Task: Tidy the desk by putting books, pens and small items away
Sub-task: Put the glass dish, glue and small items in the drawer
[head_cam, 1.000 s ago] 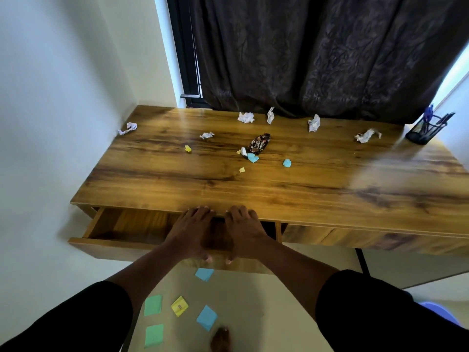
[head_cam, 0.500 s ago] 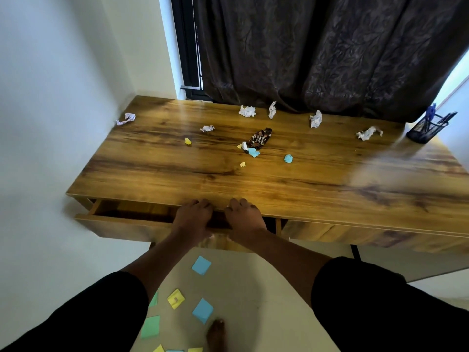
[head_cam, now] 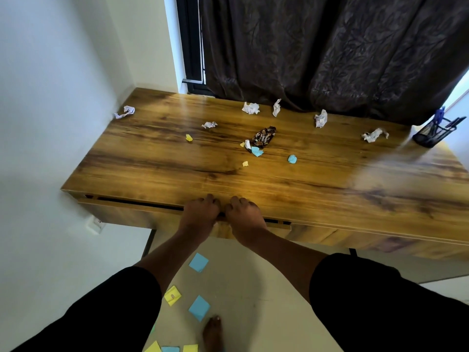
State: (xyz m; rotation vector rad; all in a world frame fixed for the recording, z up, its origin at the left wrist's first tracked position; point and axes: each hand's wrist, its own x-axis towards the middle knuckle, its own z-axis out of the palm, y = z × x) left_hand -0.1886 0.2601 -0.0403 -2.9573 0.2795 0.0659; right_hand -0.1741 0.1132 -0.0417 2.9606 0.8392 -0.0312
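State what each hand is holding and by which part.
Both the left hand and the right hand grip the drawer by the top edge of its front panel, side by side, fingers curled over it.

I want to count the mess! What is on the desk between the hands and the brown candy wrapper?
In the head view, a small yellow paper scrap lies between the hands and the candy wrapper; the rest is bare wood.
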